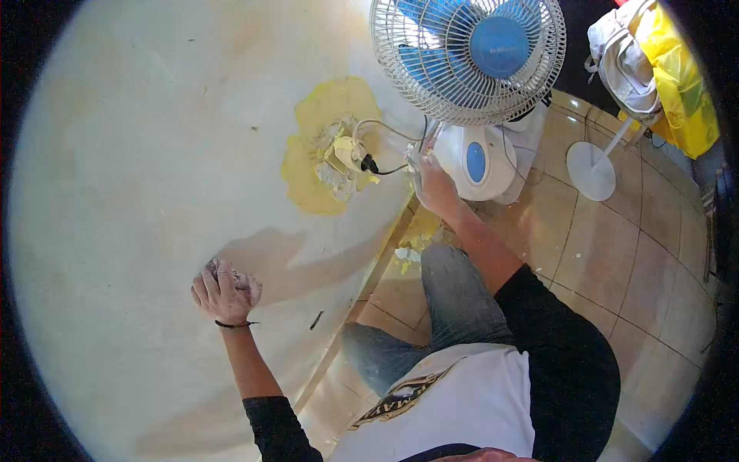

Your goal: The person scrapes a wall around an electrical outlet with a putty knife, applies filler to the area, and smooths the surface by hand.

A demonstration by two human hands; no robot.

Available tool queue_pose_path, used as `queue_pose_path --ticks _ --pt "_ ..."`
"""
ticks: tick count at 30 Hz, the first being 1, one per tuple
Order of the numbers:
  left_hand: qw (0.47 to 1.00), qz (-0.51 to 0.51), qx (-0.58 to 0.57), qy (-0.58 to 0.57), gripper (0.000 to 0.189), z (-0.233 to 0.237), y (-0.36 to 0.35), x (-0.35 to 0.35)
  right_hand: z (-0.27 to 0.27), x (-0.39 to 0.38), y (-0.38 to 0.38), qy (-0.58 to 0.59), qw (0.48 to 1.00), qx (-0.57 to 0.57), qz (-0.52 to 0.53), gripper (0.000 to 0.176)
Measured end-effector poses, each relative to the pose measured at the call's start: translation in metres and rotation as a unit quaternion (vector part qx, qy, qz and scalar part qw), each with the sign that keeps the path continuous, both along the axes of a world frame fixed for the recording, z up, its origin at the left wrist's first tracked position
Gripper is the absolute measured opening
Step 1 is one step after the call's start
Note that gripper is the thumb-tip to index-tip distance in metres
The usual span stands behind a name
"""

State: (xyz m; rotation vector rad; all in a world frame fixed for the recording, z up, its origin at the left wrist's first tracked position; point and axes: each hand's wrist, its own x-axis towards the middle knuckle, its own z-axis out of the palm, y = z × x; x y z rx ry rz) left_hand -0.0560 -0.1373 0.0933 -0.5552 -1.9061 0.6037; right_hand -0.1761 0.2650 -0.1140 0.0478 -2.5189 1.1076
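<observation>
My left hand presses against the white wall, its fingers closed over a dusty, greyish crumpled wad that looks like a rag; the hand hides most of it. My right hand is beside the white base of an electric fan, fingers dusted white and mostly stretched out toward the fan's cord. Whether the fingertips touch the cord or base is hard to see. A rough yellow patch on the wall surrounds a socket with a black plug in it.
Yellow and white crumbs lie on the tiled floor along the wall's foot. A white round-based stand, a grey cloth bag and a yellow plastic bag are at the upper right. My bent knees are close to the wall.
</observation>
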Motion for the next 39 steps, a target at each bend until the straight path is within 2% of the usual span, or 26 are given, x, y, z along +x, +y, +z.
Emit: queue_pose_path --ticks 1,5,8,13,16,17,20,23,25,27,28,30,31,33,36,39 --pt "1.000 -0.004 0.000 0.002 0.045 0.000 0.000 0.000 0.000 -0.006 0.000 0.038 0.999 -0.018 -0.028 0.050" --pt "1.000 -0.006 0.004 0.002 0.043 0.002 0.006 0.001 0.015 -0.030 -0.003 0.028 0.995 -0.007 -0.091 0.047" --pt "1.000 -0.001 0.008 0.002 0.042 0.001 0.005 0.001 0.015 -0.027 -0.001 -0.018 0.998 0.011 -0.053 0.045" --pt "0.999 0.020 0.035 -0.031 0.044 -0.001 0.004 0.003 -0.015 -0.008 0.022 0.045 0.991 0.102 0.071 0.046" --pt "1.000 0.012 0.021 -0.018 0.045 0.001 0.002 0.001 -0.001 -0.013 0.028 -0.022 0.998 0.049 0.023 0.048" --pt "1.000 -0.005 0.019 -0.009 0.045 0.000 0.002 0.000 0.004 -0.015 0.027 0.029 0.999 0.029 0.003 0.048" --pt "1.000 -0.006 0.001 0.008 0.045 0.001 0.003 0.001 -0.028 -0.038 0.015 0.033 0.998 0.043 0.011 0.049" --pt "0.998 0.028 0.038 -0.031 0.047 -0.005 -0.003 0.003 -0.014 0.010 0.014 0.022 0.996 0.061 0.062 0.050" --pt "0.999 0.021 0.034 -0.027 0.046 -0.002 0.003 0.005 -0.014 0.041 0.013 -0.047 0.995 -0.024 0.085 0.049" --pt "0.999 0.018 0.030 -0.017 0.046 0.003 0.006 0.002 -0.038 0.075 -0.002 0.121 0.989 -0.079 0.043 0.048" --pt "1.000 0.009 0.027 -0.009 0.046 0.002 0.006 0.001 -0.045 0.091 -0.011 0.118 0.989 -0.077 0.054 0.048" --pt "1.000 0.008 0.029 -0.005 0.046 0.002 0.003 0.000 -0.055 0.115 -0.026 -0.010 0.975 -0.136 0.178 0.046" --pt "1.000 -0.001 0.026 -0.004 0.046 0.001 0.002 -0.001 -0.062 0.112 -0.035 -0.016 0.974 -0.133 0.184 0.046" --pt "1.000 -0.006 0.024 -0.002 0.045 -0.001 0.000 0.000 -0.073 0.094 -0.056 0.041 0.990 -0.110 0.072 0.045" --pt "0.999 0.026 0.041 -0.021 0.046 -0.001 0.000 0.002 -0.065 0.058 -0.070 0.013 0.988 -0.147 0.039 0.044" --pt "1.000 -0.006 0.030 -0.005 0.040 0.004 0.005 0.001 -0.061 0.053 -0.093 0.009 0.991 -0.123 0.053 0.045"
